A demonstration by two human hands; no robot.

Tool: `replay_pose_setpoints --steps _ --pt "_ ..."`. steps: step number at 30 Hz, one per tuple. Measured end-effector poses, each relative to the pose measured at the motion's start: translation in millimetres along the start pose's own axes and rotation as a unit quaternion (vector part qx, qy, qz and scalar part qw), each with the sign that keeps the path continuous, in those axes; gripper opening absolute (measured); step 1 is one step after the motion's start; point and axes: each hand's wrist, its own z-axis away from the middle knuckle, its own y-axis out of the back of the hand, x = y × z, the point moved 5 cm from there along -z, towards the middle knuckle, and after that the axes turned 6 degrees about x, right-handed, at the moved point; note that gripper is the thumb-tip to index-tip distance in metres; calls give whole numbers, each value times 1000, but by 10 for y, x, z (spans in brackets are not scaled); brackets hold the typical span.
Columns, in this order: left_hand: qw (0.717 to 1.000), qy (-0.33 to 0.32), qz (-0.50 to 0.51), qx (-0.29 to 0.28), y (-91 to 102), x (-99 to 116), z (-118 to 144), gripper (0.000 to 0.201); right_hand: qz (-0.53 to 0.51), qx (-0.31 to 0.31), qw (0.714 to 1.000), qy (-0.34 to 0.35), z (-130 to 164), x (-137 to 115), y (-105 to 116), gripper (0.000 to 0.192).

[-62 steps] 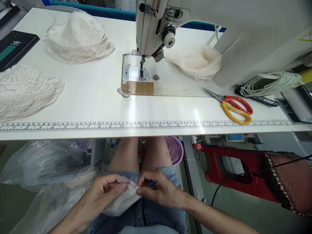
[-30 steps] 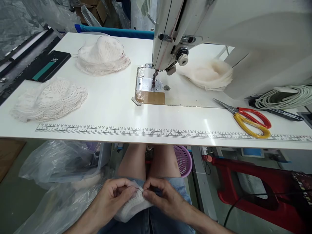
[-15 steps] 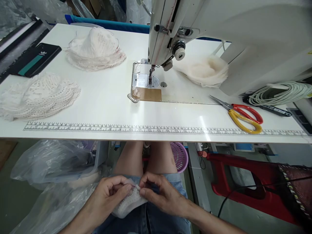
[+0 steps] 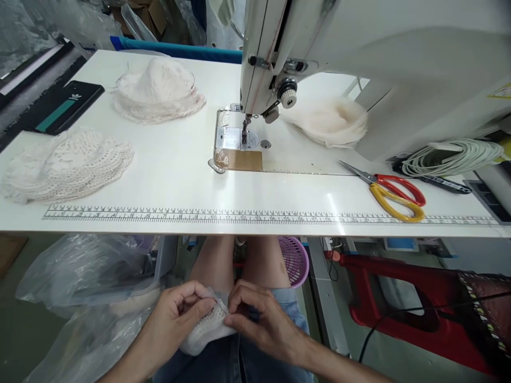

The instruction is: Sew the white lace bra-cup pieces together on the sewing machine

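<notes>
Over my lap, a small piece of white lace fabric (image 4: 208,329) is pinched between both hands. My left hand (image 4: 179,314) grips its upper left part between thumb and bent fingers. At its right edge my right hand (image 4: 261,316) closes thumb and forefinger on the cloth. Some of the fabric is hidden behind the fingers. On the table above lie a stack of white lace pieces (image 4: 72,165), another white fabric stack (image 4: 157,90) farther back, and a cream fabric stack (image 4: 329,122) behind the needle of the sewing machine (image 4: 255,64).
Scissors (image 4: 393,194) with red and yellow handles lie near a coiled pale cord (image 4: 451,158) on the right. A black phone (image 4: 66,106) rests at the table's left. Below are a purple basket (image 4: 294,260), plastic bags (image 4: 88,271) and a red stool (image 4: 359,282).
Both hands have shifted slightly on the lace piece, and more of its lace surface shows between them. The camera view has tilted a little.
</notes>
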Motion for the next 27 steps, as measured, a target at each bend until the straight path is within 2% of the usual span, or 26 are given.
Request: replay_pose_setpoints --steps 3,6,9,12,14,15,16,18,20,22,23,24,26,27 --pt "999 -33 -35 26 62 157 -50 38 20 41 998 53 -79 -175 85 11" --pt "994 -70 -70 40 179 465 -93 44 30 56 991 120 -168 -476 207 10" --pt "985 -120 -111 63 449 950 -164 43 26 75 985 156 -276 -749 368 10" --pt "962 -180 -158 132 912 1595 -315 40 -25 99 984 145 -452 -888 542 15" --pt "922 -242 -242 183 1214 2069 -441 36 -82 99 981 145 -589 -941 638 20" --pt "892 -270 -301 205 1332 2283 -504 33 -107 94 979 147 -650 -963 675 22" --pt "850 -299 -348 258 1448 2479 -548 30 -127 88 976 151 -700 -982 706 24" --pt "786 -355 -396 316 1547 2736 -618 29 -155 68 974 153 -754 -1003 744 26" --pt "745 -407 -399 347 1493 2803 -643 24 -172 46 973 146 -748 -1003 760 27" --pt "742 -444 -375 333 1284 2695 -630 16 -172 32 976 128 -709 -982 773 26" --pt "752 -455 -363 310 1129 2589 -610 21 -161 30 979 120 -686 -971 783 25" --pt "783 -452 -335 264 949 2450 -592 30 -144 34 982 115 -664 -964 797 24" --pt "821 -428 -327 192 552 2131 -516 37 -92 48 986 129 -618 -980 833 21" --pt "880 -371 -279 98 338 1927 -506 42 -61 56 985 149 -592 -1004 850 20"
